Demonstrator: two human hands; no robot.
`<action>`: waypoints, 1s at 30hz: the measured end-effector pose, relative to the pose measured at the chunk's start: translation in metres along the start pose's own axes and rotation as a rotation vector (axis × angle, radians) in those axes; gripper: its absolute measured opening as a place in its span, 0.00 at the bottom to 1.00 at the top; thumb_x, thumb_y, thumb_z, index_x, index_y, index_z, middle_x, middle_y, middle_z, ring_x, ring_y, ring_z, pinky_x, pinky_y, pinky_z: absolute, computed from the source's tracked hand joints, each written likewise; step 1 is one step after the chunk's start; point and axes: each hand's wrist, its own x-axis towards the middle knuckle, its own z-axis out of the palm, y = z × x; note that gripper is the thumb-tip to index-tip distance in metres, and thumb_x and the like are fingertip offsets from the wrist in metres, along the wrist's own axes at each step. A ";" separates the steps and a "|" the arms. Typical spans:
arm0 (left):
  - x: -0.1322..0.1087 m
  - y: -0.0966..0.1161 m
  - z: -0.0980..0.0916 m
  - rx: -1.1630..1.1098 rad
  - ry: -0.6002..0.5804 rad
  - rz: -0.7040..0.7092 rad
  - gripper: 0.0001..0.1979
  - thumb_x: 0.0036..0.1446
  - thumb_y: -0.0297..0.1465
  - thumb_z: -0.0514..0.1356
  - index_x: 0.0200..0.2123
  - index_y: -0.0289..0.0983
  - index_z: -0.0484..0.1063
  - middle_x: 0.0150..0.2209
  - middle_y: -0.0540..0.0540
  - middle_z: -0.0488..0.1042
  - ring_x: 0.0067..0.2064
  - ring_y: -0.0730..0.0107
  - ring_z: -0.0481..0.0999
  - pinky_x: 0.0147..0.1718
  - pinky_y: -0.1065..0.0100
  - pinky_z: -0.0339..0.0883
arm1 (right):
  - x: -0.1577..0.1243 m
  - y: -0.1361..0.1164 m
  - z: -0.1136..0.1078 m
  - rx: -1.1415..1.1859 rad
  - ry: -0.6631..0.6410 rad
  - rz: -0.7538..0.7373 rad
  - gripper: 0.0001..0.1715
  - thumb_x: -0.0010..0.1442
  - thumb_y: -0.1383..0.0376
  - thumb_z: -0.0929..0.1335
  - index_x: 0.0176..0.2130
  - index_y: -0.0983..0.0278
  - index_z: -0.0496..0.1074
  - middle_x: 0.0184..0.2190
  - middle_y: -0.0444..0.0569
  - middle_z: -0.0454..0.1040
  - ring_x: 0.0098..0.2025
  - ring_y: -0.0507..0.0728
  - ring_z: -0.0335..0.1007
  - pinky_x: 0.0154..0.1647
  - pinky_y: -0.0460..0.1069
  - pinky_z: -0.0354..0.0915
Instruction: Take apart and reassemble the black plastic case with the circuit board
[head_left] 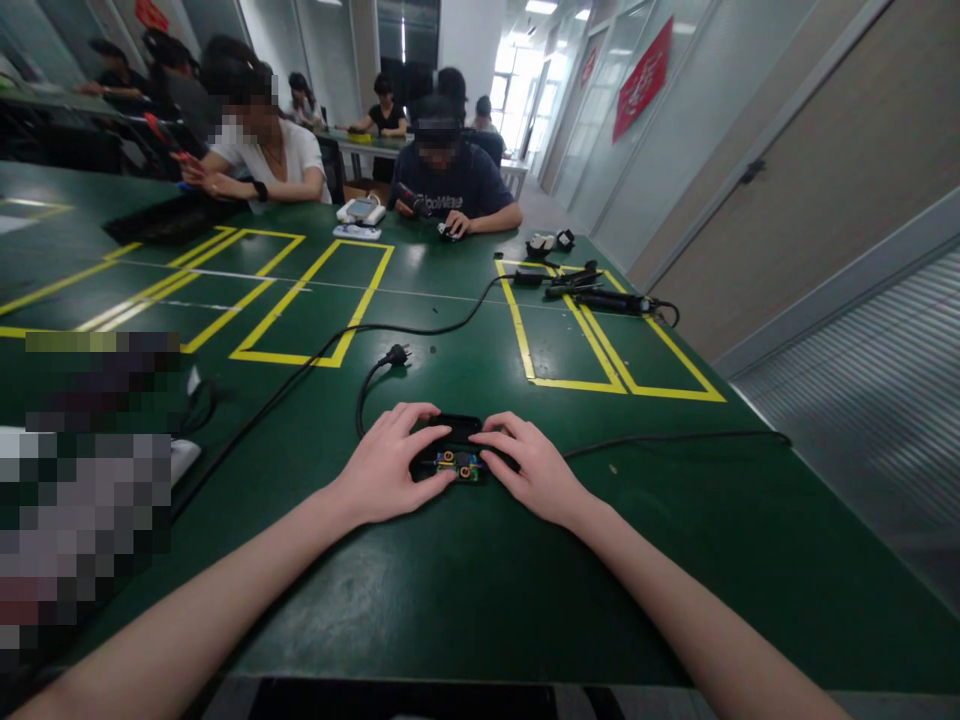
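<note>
An opened black power adapter lies between my hands on the green table [360, 590]. Its empty-looking black case half [456, 427] is on the far side. The circuit board [460, 466], with copper-coloured coils, faces up on the near side. My left hand [386, 467] grips the adapter's left end, thumb at the board's near edge and fingers along the case half. From the other end, my right hand [534, 468] holds it with curled fingers at the case half and board. A black cord with a plug [397, 355] lies beyond my left hand, and another cord [675, 437] runs off rightward.
Yellow tape rectangles [334, 362] mark the table. A long black cable [300, 365] crosses it to black adapters and tools [607, 298] at the far right. A person [457, 180] works across the table, near a white device [361, 210]. A black tray [172, 217] lies far left.
</note>
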 end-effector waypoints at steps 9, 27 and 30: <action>-0.003 -0.004 0.002 -0.057 -0.068 0.031 0.20 0.56 0.38 0.72 0.51 0.38 0.80 0.62 0.34 0.71 0.61 0.46 0.73 0.58 0.44 0.72 | -0.002 0.000 0.005 0.098 0.135 0.013 0.12 0.69 0.67 0.66 0.48 0.60 0.78 0.50 0.57 0.71 0.48 0.61 0.72 0.51 0.60 0.72; -0.004 -0.002 0.001 -0.045 -0.072 0.056 0.17 0.57 0.36 0.72 0.49 0.40 0.81 0.69 0.37 0.64 0.57 0.49 0.78 0.56 0.45 0.76 | 0.000 -0.003 0.006 0.392 0.098 0.275 0.12 0.67 0.63 0.66 0.50 0.60 0.68 0.38 0.48 0.79 0.37 0.56 0.73 0.38 0.51 0.69; -0.004 -0.002 0.002 -0.013 -0.077 0.051 0.18 0.57 0.37 0.72 0.50 0.40 0.81 0.68 0.37 0.65 0.57 0.49 0.78 0.56 0.46 0.76 | 0.001 -0.001 0.009 0.443 0.100 0.302 0.16 0.66 0.63 0.67 0.53 0.61 0.69 0.39 0.48 0.80 0.37 0.56 0.74 0.34 0.49 0.68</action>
